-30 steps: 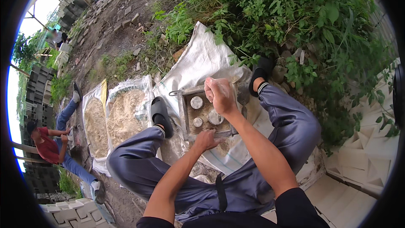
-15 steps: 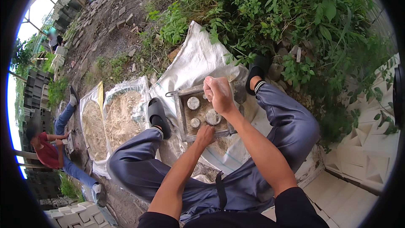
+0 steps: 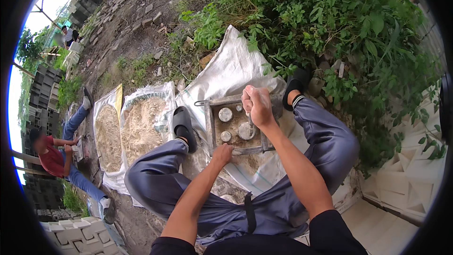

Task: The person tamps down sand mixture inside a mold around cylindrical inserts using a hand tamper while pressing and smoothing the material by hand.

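Note:
I sit on the ground with my legs spread around a square metal mould frame (image 3: 211, 125) that lies on a white woven sack (image 3: 229, 73). Sandy mix and three round pale cylinders (image 3: 226, 114) show inside the frame. My right hand (image 3: 257, 106) is closed around the top of an upright tool handle that stands over the frame's right half. My left hand (image 3: 222, 153) rests on the frame's near edge, fingers curled on the rim.
Two open sacks of sandy mix (image 3: 141, 125) lie to my left. Another person in a red shirt (image 3: 52, 156) sits at far left. Dense green plants (image 3: 330, 28) rise ahead and to the right. White moulded blocks (image 3: 406, 189) are stacked at right, grey blocks (image 3: 71, 233) at lower left.
My right hand has stayed on the handle over the frame, shifting only a little. My left hand remains at the frame's near edge.

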Demonstrator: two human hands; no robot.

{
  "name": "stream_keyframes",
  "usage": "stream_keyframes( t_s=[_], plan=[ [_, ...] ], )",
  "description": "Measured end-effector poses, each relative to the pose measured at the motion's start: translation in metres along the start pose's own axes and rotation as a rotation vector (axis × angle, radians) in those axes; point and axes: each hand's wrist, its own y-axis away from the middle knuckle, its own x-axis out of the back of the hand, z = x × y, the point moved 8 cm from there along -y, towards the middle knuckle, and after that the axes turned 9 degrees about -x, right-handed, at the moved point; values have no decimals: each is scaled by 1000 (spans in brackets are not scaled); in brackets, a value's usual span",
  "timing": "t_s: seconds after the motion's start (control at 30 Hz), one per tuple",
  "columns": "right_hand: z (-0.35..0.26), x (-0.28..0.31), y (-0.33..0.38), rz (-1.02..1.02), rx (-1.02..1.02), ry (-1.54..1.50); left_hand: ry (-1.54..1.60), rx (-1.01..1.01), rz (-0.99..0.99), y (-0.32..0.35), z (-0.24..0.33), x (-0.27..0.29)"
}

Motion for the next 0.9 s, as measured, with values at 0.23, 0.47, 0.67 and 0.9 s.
stream_keyframes(
  t_s=[0.23, 0.47, 0.67, 0.9],
  plan=[
    [-1, 0, -1, 2, -8, 54, 20, -36, 55, -11, 0, 5],
    [5, 3, 4, 5, -12, 52, -5, 114, -228, -5, 18, 18],
    [3, -3, 0, 3, -16, 59, -130, 26, -96, -19, 52, 7],
    [0, 0, 3, 7, -26, 65, 22, 191, -422, -32, 54, 9]
  ],
)
